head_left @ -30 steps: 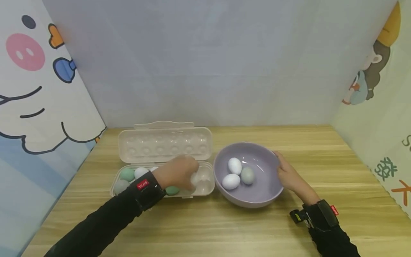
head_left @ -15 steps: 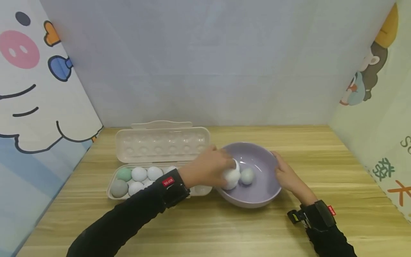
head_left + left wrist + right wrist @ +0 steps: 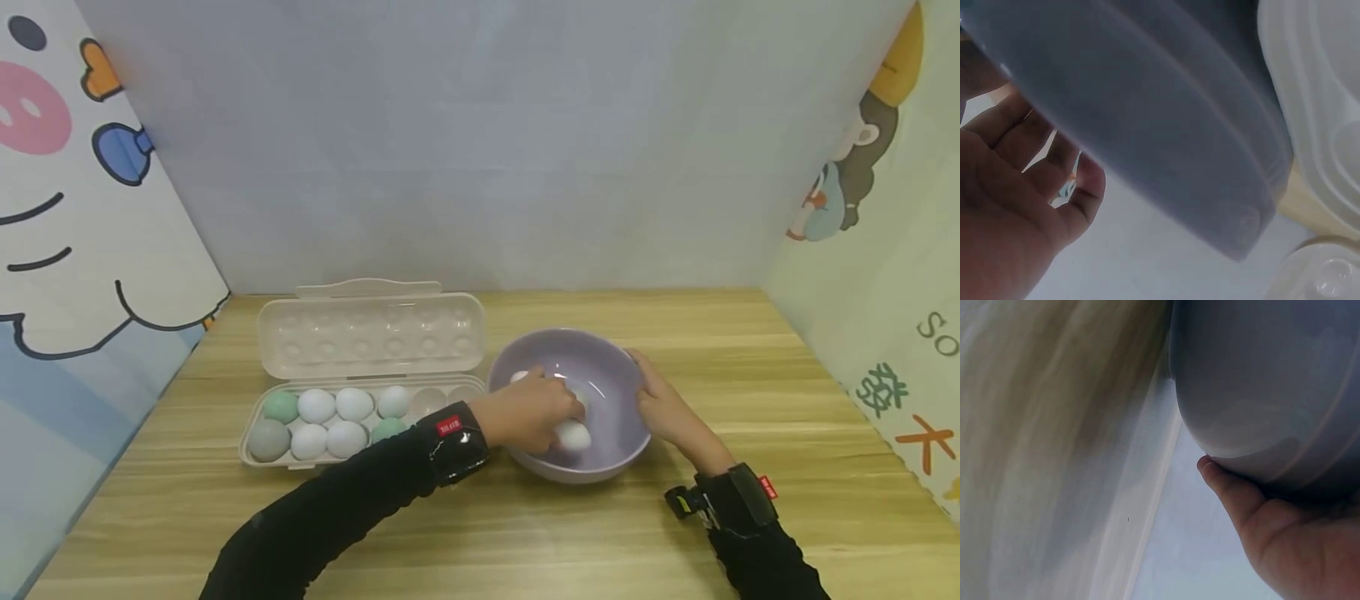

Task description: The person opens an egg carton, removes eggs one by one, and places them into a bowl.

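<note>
1. Noting the left hand (image 3: 525, 410) inside the purple bowl (image 3: 618, 417), with bent fingers close against a white egg (image 3: 574, 437) near the bowl's near side.
2. Being unable to tell pinch from mere touch there (losing the fingertips behind the bowl's wall in the left wrist view).
3. Finding the right hand (image 3: 663, 406) clamped on the bowl at its right rim, and seeing in the right wrist view one fingertip touching the outer wall.
4. Spotting a second white egg (image 3: 518, 377) at the bowl's far left, mostly covered by the left hand.
5. Logging an egg carton (image 3: 429, 402) just left of the bowl on the wood-grain table (image 3: 525, 542), with the lid (image 3: 371, 367) lying open on the far side.
6. Counting along the carton's back row from the left: one green egg (image 3: 281, 407), three white.
7. Counting along the front row: one grey-green egg (image 3: 268, 440), two white, one green beside the black left sleeve (image 3: 322, 508).
</note>
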`<move>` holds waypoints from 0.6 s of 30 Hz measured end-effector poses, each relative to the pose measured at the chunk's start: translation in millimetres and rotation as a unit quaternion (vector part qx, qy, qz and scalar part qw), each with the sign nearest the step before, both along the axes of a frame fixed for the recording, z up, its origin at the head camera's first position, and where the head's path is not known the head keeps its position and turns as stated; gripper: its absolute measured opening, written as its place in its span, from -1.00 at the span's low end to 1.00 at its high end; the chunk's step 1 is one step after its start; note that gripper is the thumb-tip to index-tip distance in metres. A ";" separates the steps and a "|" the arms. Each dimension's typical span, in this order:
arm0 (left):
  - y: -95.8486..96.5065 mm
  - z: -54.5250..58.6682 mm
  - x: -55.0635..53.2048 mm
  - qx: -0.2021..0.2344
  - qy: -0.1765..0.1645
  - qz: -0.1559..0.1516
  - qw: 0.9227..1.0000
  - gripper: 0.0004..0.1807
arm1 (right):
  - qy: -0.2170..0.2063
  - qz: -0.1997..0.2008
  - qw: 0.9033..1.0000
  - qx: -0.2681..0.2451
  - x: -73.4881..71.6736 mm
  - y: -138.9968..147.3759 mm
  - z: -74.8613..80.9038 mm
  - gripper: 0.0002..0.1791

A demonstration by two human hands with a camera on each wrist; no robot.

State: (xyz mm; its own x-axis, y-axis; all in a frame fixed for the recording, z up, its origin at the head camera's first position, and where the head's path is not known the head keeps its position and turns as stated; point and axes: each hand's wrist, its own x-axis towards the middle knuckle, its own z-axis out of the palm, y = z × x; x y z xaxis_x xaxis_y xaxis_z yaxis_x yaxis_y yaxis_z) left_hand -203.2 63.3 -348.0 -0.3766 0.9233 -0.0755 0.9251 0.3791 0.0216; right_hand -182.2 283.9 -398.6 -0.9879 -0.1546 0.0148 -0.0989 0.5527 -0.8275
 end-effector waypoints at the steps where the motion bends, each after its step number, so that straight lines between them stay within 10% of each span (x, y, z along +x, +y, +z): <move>1: 0.4 -0.9 0.1 0.000 -0.003 -0.001 1.000 -0.67 | 0.001 0.001 1.000 0.002 0.1 0.0 -0.1 -0.35; 18: 3.4 -14.9 -2.2 0.016 -0.043 0.014 0.999 -0.70 | 0.007 0.004 1.000 0.007 -0.8 0.0 -1.3 -0.35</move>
State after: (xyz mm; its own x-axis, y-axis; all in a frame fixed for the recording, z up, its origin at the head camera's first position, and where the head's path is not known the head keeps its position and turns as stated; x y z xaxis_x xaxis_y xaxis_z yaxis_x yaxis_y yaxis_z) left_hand -205.5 66.7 -363.0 -0.3962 0.9147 -0.0794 0.9083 0.4031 0.1121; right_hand -182.9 283.9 -399.9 -0.9863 -0.1626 0.0269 -0.1153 0.5640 -0.8177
